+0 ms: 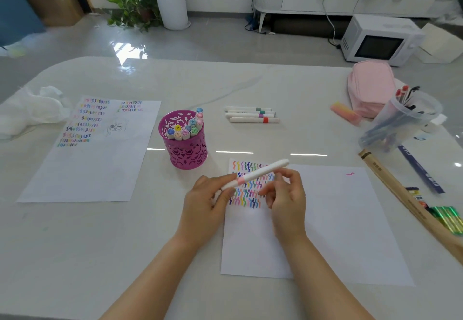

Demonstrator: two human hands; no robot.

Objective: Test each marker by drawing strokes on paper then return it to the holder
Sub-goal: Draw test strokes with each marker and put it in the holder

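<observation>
Left hand (205, 199) grips one end of a white marker with a pink band (255, 175), fingers curled round it. Right hand (285, 194) sits just under the marker's other half with its fingers loosely curled. It's blurred, so I can't tell if it's actually holding or only near.

Everything else, big to small:
- Pale glossy table (100, 244) carries the lot.
- White test sheet (338, 219) lies right under the hands. A block of coloured squiggles fills its top-left corner, and one pink stroke sits near the top right.
- Second sheet (100, 164) lies far left, angled, with rows of coloured strokes and a small doodle.
- Crumpled white tissue (30, 111) is at the left edge, beside that sheet.
- Pink pouch (370, 86) is far right at the back.
- Clear cup of pens (400, 124) stands just in front of the pouch, tilted in this view.
- Magenta cut-out holder (185, 154) stands upright between the two sheets, left of the hands. Capped markers (185, 130) stand in it, coloured ends up.
- Four loose markers (253, 115) lie side by side behind the test sheet, apart from the holder.

The gripped marker is off the paper, slanting up to the right above the squiggle block, near the holder but not in it.
</observation>
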